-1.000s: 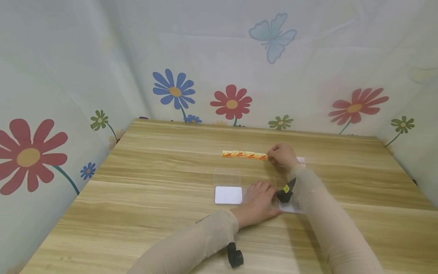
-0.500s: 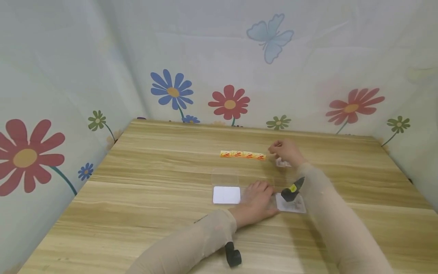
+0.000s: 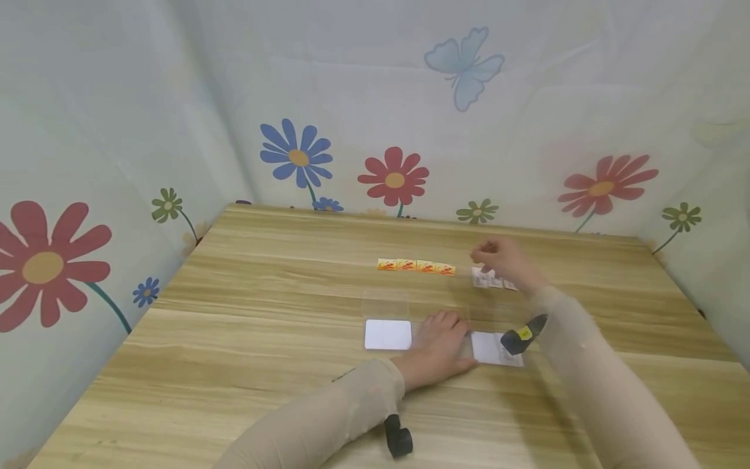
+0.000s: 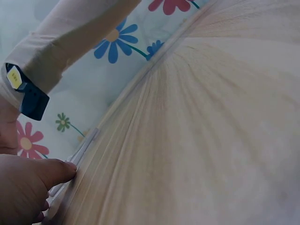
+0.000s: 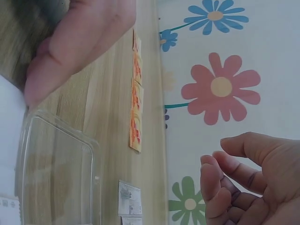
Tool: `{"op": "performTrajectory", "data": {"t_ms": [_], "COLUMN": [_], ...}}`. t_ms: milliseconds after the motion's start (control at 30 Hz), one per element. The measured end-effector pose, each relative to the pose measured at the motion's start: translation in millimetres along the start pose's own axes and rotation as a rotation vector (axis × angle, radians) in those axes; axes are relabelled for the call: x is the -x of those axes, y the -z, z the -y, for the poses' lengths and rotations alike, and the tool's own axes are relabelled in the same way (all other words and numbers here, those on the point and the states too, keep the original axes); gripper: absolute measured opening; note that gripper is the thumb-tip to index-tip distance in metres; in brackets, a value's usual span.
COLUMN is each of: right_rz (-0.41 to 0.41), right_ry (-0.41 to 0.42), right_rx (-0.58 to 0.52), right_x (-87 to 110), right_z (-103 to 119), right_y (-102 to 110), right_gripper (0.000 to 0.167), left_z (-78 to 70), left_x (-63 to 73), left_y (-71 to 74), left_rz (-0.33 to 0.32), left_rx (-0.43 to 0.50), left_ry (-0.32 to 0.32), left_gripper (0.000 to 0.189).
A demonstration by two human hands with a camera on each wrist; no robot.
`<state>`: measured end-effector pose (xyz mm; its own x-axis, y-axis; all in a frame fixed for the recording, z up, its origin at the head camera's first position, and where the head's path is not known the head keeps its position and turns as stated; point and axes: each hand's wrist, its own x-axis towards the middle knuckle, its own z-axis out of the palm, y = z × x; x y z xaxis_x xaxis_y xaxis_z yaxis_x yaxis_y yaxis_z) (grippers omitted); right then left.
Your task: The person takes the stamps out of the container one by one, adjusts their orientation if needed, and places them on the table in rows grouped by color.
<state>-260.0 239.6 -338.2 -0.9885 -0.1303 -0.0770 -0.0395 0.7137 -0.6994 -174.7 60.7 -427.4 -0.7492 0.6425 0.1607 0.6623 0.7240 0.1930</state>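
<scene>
My left hand point(image 3: 439, 345) lies flat on the table between two shallow white-bottomed plastic boxes, its fingertips and thumb at the left edge of the right box point(image 3: 486, 348). The left box point(image 3: 388, 334) is beside its knuckles. Above a row of small white printed packets point(image 3: 482, 278) hovers my right hand point(image 3: 504, 260). In the right wrist view its fingers are loosely curled, with a gap between thumb point(image 5: 243, 144) and index and nothing between them. Left of it lies a row of small yellow-orange packets point(image 3: 416, 266). A printed packet shows inside the right box.
Clear lids stand open behind the boxes; the right box's lid point(image 5: 96, 180) shows in the right wrist view. The wooden table point(image 3: 263, 280) ends at a flower-printed cloth point(image 3: 527, 143). Black wrist cameras point(image 3: 398, 438) hang from both sleeves.
My right hand has moved right, from the end of the yellow-orange row to above the white packets, which show more now. The left hand has stayed in place.
</scene>
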Motion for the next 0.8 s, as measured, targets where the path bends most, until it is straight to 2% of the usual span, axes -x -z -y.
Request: {"op": "performTrajectory", "data": {"t_ms": [200, 500, 800], "right_rz": [-0.014, -0.044, -0.048], "right_ry": [0.008, 0.07, 0.088], "right_rx": [-0.026, -0.008, 0.025], "right_x": [8.3, 17.6, 33.0], "right_z": [4, 5, 7], "right_y": [2, 2, 2], "right_gripper": [0.029, 0.026, 0.025], "left_z": [0.7, 0.9, 2.4], "left_x": [-0.1, 0.8, 0.9], "left_y": [-0.4, 0.0, -1.4], "left_rz": [0.007, 0.014, 0.013], "left_rx": [0.006, 0.018, 0.033], "left_ry": [0.001, 0.01, 0.004], "left_gripper": [0.054, 0.054, 0.052]}}
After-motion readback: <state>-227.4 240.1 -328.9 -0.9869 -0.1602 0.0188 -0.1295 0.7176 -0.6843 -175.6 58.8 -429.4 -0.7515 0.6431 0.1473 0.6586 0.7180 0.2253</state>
